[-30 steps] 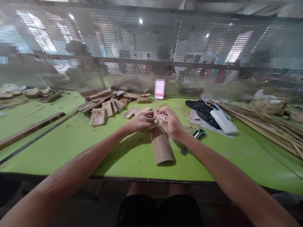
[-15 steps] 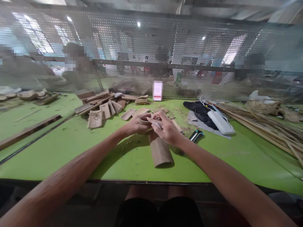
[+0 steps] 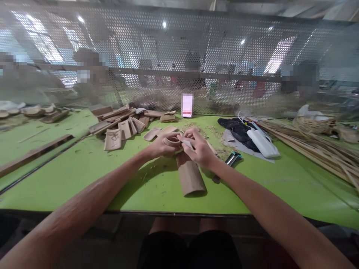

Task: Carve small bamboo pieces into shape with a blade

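Observation:
My left hand [image 3: 165, 145] is closed around a curved bamboo piece [image 3: 171, 142], whose edge faces up toward me. Pinched in my right hand [image 3: 199, 148] is a small pale flat piece [image 3: 187, 142], held against or very near the bamboo's edge; whether it is paper or a blade I cannot tell. Below both hands a larger half-round bamboo section [image 3: 191, 175] lies on the green table [image 3: 134, 186], its curved side up. Just right of my right wrist rests a tool with a black and teal end [image 3: 233, 159], partly hidden by my forearm.
Cut bamboo pieces [image 3: 127, 130] are heaped at back left, and a long wooden strip [image 3: 36, 154] lies farther left. Shavings, a black cloth [image 3: 238, 129], a white power bank-like block [image 3: 263, 143] and long bamboo strips [image 3: 305, 149] occupy the right. A lit phone [image 3: 187, 105] stands before the mesh screen [image 3: 157, 56].
The pale flat piece has shifted slightly and turned in my right fingers along the bamboo's edge. My left hand still holds the bamboo piece in about the same place.

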Demonstrator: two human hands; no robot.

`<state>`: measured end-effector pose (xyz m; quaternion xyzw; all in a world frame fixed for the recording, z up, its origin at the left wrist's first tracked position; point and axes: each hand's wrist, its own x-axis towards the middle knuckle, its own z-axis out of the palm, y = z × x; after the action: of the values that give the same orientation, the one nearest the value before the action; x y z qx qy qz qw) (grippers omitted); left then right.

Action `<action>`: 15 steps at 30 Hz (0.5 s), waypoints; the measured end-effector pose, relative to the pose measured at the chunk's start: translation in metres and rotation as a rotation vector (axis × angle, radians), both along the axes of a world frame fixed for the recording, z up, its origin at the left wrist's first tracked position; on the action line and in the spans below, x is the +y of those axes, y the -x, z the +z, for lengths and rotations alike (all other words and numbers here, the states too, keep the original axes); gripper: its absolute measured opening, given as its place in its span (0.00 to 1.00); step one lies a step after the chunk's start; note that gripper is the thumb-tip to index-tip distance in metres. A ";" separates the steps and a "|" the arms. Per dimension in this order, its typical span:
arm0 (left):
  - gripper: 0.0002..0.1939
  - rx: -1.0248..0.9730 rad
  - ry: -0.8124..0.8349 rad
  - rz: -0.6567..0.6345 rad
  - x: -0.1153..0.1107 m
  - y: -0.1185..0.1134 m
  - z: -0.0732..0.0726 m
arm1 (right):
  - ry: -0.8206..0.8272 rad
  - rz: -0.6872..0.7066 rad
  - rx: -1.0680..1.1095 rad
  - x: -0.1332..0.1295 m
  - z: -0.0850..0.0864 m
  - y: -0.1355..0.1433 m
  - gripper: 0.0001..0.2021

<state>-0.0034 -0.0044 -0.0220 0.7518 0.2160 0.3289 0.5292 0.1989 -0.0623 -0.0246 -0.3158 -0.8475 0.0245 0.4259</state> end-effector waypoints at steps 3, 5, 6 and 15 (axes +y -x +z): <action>0.21 0.000 -0.011 -0.010 0.001 0.000 0.000 | 0.001 -0.011 0.029 0.000 0.000 0.001 0.18; 0.22 0.026 -0.007 -0.015 0.000 0.001 0.000 | 0.017 0.031 0.039 0.000 -0.001 0.002 0.18; 0.22 0.031 -0.005 -0.014 0.000 0.001 0.001 | 0.023 0.048 0.037 0.001 -0.001 0.001 0.18; 0.24 0.055 0.017 0.013 0.005 0.004 0.001 | 0.017 -0.006 0.002 0.005 -0.006 0.003 0.19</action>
<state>-0.0075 0.0006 -0.0206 0.7546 0.2383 0.3096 0.5273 0.1954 -0.0574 -0.0302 -0.3220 -0.8458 0.0308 0.4242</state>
